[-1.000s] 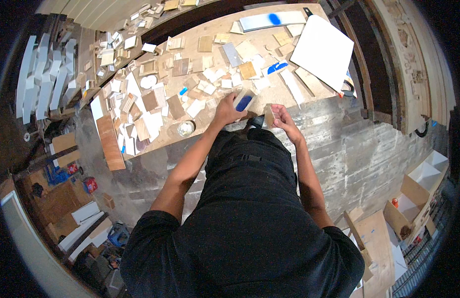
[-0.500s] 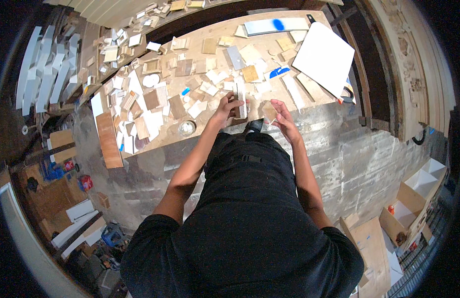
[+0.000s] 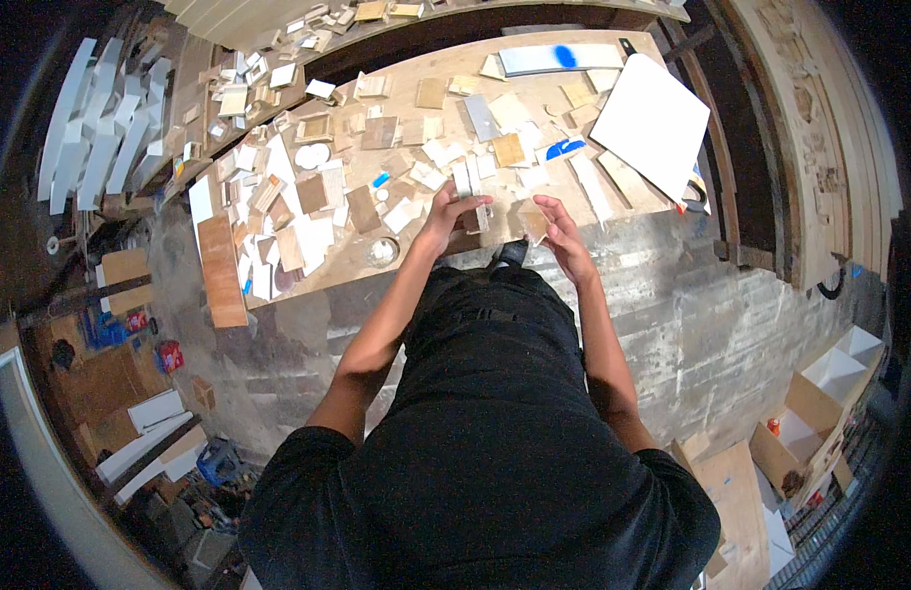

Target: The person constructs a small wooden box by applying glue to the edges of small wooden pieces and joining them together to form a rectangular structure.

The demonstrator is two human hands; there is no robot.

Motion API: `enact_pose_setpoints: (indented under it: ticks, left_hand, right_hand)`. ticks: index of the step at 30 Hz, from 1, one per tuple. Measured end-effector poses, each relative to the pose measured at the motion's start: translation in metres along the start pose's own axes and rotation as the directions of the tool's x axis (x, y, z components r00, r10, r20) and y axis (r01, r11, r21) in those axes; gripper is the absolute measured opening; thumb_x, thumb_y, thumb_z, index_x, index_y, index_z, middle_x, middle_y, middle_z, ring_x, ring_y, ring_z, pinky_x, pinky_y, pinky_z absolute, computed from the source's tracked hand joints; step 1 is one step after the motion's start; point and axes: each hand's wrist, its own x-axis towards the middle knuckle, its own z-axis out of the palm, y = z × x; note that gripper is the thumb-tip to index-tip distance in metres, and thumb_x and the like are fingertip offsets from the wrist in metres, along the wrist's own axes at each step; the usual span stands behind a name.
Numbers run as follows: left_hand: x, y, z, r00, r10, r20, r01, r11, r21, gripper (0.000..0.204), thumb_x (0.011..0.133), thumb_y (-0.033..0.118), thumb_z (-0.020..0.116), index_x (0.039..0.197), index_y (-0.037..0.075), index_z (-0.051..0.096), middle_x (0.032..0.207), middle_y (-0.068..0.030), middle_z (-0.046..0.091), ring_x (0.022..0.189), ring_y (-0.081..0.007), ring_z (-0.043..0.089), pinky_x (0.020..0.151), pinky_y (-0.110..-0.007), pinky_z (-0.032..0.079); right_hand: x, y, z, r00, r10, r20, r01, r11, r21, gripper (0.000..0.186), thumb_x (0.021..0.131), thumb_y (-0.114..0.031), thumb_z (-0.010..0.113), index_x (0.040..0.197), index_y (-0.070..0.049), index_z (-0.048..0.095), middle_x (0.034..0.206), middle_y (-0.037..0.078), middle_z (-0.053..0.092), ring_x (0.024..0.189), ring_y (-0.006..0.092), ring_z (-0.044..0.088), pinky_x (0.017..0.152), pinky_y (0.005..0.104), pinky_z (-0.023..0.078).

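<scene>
My left hand [image 3: 443, 218] is closed around a few small flat sample pieces [image 3: 469, 181], white and light-toned, held upright over the workbench's near edge. They stand slightly fanned, and the fingers hide part of them. A little to the right, my right hand [image 3: 565, 244] pinches a thin tan square piece [image 3: 534, 226] between thumb and fingers. The two hands are apart, with a gap between what they hold. Beyond them, many loose wood and white sample blocks [image 3: 508, 149] lie scattered on the wooden workbench [image 3: 416, 234].
A large white board [image 3: 652, 123] lies at the bench's right end, beside a long white strip with a blue spot [image 3: 534, 60]. A roll of tape [image 3: 382, 252] sits near the front edge. White angled panels [image 3: 91, 128] stand far left; an open box [image 3: 799, 423] is at lower right.
The pieces in my left hand have spread a little into a fan. My right hand keeps nearly the same place with its tan piece. The view has shifted slightly.
</scene>
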Motion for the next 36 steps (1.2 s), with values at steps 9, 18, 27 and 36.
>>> enact_pose_setpoints:
  ticks: [9,18,27,36]
  left_hand:
    - [-0.010,0.008,-0.009,1.000,-0.031,-0.005,0.030,0.992,-0.119,0.059,0.080,0.023,0.077,0.127,0.002,0.048,0.108,-0.0156,0.069,0.095,-0.0291,0.073,0.087,-0.041,0.059]
    - [-0.022,0.016,-0.017,0.996,-0.072,0.045,0.077,0.990,-0.117,0.070,0.076,0.023,0.081,0.134,0.001,0.046,0.113,-0.0153,0.066,0.100,-0.0278,0.069,0.092,-0.040,0.055]
    - [-0.012,0.000,-0.038,0.998,-0.001,0.058,0.004,0.999,-0.039,0.066,0.082,0.018,0.077,0.135,0.000,0.043,0.117,-0.0181,0.067,0.096,-0.0281,0.073,0.084,-0.041,0.062]
    - [-0.030,0.034,-0.031,0.992,0.033,0.125,-0.020,0.994,-0.105,0.065,0.083,0.021,0.078,0.136,0.003,0.044,0.110,-0.0125,0.067,0.095,-0.0275,0.072,0.081,-0.038,0.061]
  right_hand:
    - [0.011,-0.003,0.024,0.995,-0.089,0.046,0.079,0.981,0.179,0.093,0.085,-0.062,0.071,0.150,-0.006,0.037,0.143,0.013,0.051,0.131,0.0255,0.052,0.108,0.0460,0.046]
    - [0.028,-0.007,0.040,0.989,-0.035,0.142,-0.003,0.966,0.258,0.090,0.089,-0.063,0.065,0.151,-0.004,0.035,0.143,0.017,0.051,0.129,0.0316,0.057,0.092,0.0494,0.058]
    - [0.033,-0.008,0.051,0.994,-0.040,0.100,0.021,0.982,0.189,0.086,0.088,-0.063,0.066,0.149,-0.008,0.038,0.139,0.015,0.054,0.124,0.0285,0.060,0.079,0.0413,0.064]
    - [0.020,-0.038,0.078,0.968,-0.250,-0.001,0.239,0.928,-0.288,0.099,0.063,-0.034,0.095,0.144,-0.013,0.044,0.150,0.008,0.041,0.139,0.0270,0.044,0.096,0.0415,0.054]
